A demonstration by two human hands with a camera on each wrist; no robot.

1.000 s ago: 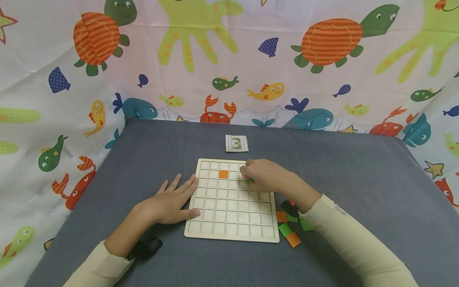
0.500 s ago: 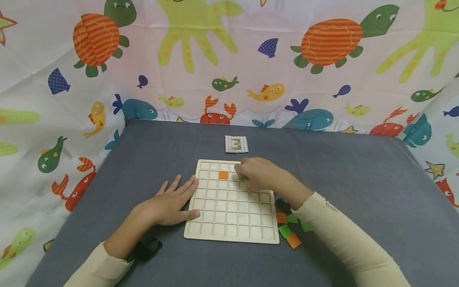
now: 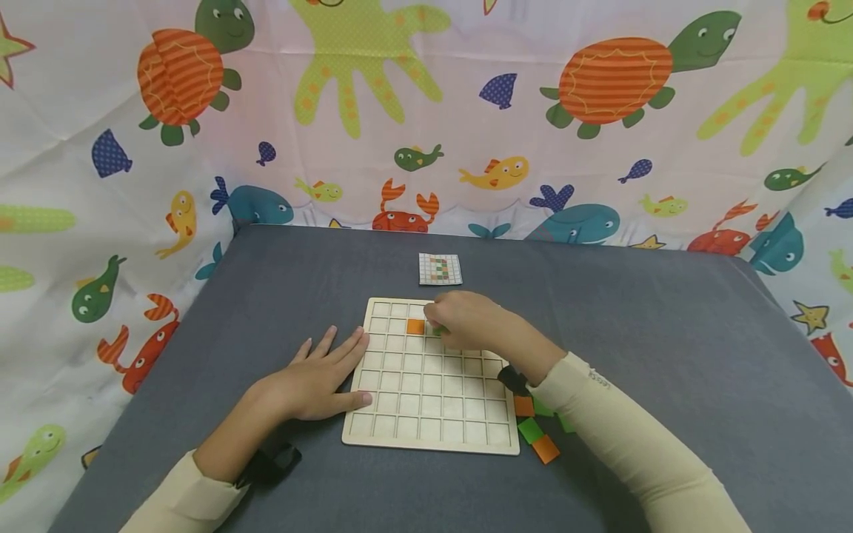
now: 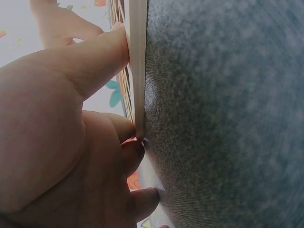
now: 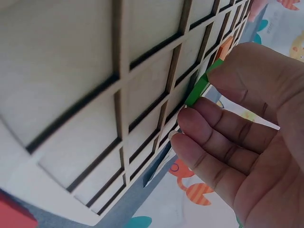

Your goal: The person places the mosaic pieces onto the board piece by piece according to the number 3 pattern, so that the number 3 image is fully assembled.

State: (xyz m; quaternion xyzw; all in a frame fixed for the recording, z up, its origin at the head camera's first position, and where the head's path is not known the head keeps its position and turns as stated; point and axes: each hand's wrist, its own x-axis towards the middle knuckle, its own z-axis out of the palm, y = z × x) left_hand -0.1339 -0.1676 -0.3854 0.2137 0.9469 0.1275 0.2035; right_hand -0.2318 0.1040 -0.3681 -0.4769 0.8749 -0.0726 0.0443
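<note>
Head: the left hand [image 3: 309,381], fingers spread, touches the edge of the board [image 3: 433,407]; one square holds an orange tile [image 3: 415,326]. The right hand [image 3: 476,322] pinches a green tile [image 3: 439,331] near it.

Left wrist: the thumb [image 4: 102,54] presses the board's edge.

Right wrist: the green tile tilts over the squares.

You could read no word or number. Your right sleeve [image 3: 645,438] carried a short line of small, dark lettering [image 3: 599,379] close to its cuff [image 3: 558,379], but it was too tiny and blurred for you to make out.
</note>
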